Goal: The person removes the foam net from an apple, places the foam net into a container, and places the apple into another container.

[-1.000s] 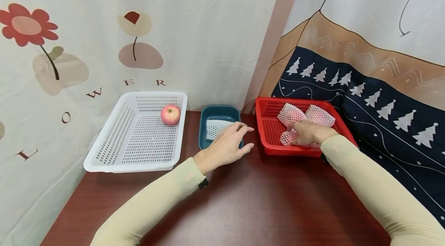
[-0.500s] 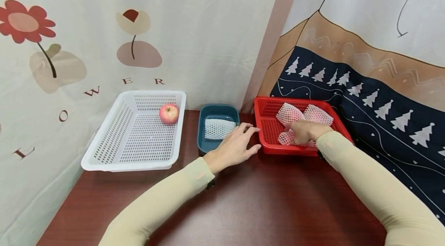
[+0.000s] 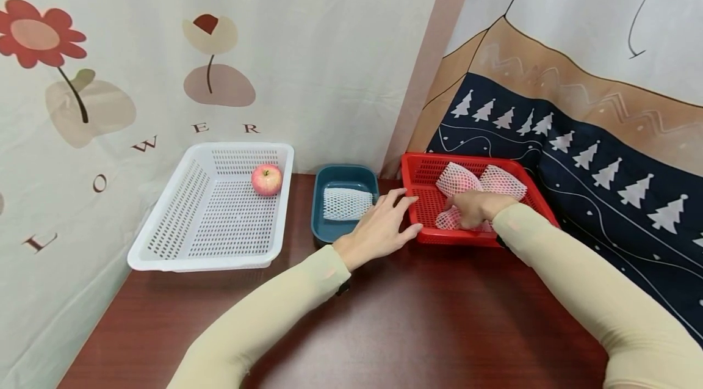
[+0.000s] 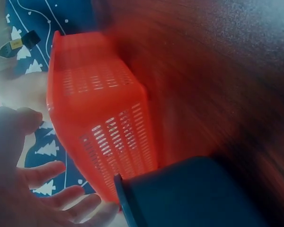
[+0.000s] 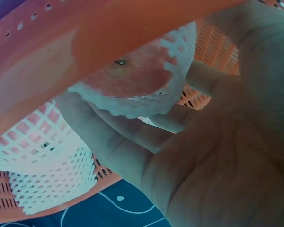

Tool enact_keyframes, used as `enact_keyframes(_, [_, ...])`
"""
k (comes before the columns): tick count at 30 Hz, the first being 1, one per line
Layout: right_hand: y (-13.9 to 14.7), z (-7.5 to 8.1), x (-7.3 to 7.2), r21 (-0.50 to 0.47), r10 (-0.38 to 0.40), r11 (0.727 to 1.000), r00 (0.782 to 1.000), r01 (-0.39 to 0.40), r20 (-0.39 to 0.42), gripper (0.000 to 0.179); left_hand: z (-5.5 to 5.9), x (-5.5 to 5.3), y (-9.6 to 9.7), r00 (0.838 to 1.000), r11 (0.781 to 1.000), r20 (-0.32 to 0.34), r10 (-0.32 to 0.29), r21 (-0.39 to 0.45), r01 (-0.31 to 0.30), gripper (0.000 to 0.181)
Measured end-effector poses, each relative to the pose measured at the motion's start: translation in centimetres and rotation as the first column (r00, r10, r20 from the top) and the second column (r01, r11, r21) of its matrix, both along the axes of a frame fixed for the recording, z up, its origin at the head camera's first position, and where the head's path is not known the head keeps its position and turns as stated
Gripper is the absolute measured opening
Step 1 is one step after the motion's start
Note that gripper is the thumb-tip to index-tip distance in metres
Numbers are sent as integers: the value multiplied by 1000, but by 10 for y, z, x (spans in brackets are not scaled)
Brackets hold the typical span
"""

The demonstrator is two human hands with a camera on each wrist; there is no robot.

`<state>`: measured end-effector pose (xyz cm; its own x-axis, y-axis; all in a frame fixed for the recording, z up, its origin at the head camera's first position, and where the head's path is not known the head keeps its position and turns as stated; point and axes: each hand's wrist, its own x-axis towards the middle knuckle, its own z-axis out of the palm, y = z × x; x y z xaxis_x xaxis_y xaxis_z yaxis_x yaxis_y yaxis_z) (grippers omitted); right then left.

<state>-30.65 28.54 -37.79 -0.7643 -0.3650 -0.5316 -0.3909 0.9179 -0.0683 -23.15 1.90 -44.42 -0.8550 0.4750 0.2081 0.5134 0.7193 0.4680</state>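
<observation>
My right hand (image 3: 476, 207) reaches into the red basket (image 3: 420, 160) and holds an apple in a white foam net (image 3: 449, 218). In the right wrist view the fingers curl round this apple (image 5: 132, 78), whose bare end shows at the net's opening. Two more net-wrapped apples (image 3: 457, 179) lie behind it in the basket. My left hand (image 3: 379, 227) hovers with spread, relaxed fingers between the teal bin (image 3: 324, 231) and the red basket's left side, holding nothing. An unwrapped apple (image 3: 266, 179) sits in the white basket (image 3: 258, 259) on the left.
An unfilled white foam net (image 3: 347, 204) lies flat in the teal bin. All three containers stand in a row at the back of the brown table (image 3: 428, 328). Behind them hangs a printed curtain (image 3: 340, 59), and dark tree-patterned cloth (image 3: 604, 212) borders the right.
My left hand has moved right, from over the teal bin to the red basket's edge, uncovering more of the foam net. My right hand and its apple have shifted slightly left.
</observation>
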Motion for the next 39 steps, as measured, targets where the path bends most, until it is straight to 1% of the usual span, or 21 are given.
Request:
enact_keyframes(4, [-4, -1, 0, 13, 11, 1000, 1000, -11, -6, 64, -2, -3, 4, 1000, 1000, 12, 9, -30, -9, 77])
enact_keyframes(9, [-6, -2, -2, 27, -8, 1000, 1000, 7, 16, 67, -3, -3, 7, 1000, 998, 22, 22, -59, -21, 77])
enact_keyframes(13, [-8, -1, -1, 35, -19, 999, 1000, 18, 24, 68, -4, -2, 8, 1000, 992, -3, 28, -124, -28, 78])
enact_keyframes(17, [-8, -3, -1, 31, -20, 999, 999, 19, 29, 65, -6, -2, 9, 999, 976, -39, 18, -215, -26, 79])
enact_keyframes(20, [-7, -4, -3, 15, -16, 1000, 999, 15, 41, 64, -8, -1, 9, 999, 967, -52, 13, -253, -25, 78])
enact_keyframes(21, [-7, -5, -4, 11, -16, 1000, 999, 16, 48, 64, -8, -1, 10, 998, 966, -55, 13, -259, -26, 78])
enact_keyframes(22, [1, -15, -13, -9, 7, 1000, 999, -7, 53, 65, -9, -1, 9, 998, 964, -57, 14, -263, -29, 77])
enact_keyframes(25, [2, -17, -14, -21, 5, 1000, 998, -4, 69, 64, -11, -1, 9, 998, 959, -68, 15, -280, -34, 77])
enact_keyframes(28, [2, -18, -14, -25, -17, 999, 997, 19, 74, 67, -13, -1, 9, 997, 958, -81, 13, -286, -35, 77])
enact_keyframes(29, [-5, -8, -6, -8, -42, 999, 997, 42, 69, 67, -14, -1, 9, 996, 958, -83, 13, -284, -37, 77])
enact_keyframes(32, [-6, -7, -4, -5, -45, 999, 998, 45, 54, 67, -15, -1, 9, 996, 960, -83, 19, -278, -41, 77])
enact_keyframes(37, [-7, -6, -3, -11, 1, 1000, 1000, 0, 31, 60, -17, -1, 10, 997, 961, -73, 27, -272, -46, 77])
enact_keyframes(39, [-6, -7, -3, -13, -2, 1000, 999, 2, 34, 59, -17, -1, 9, 997, 961, -73, 27, -271, -46, 77])
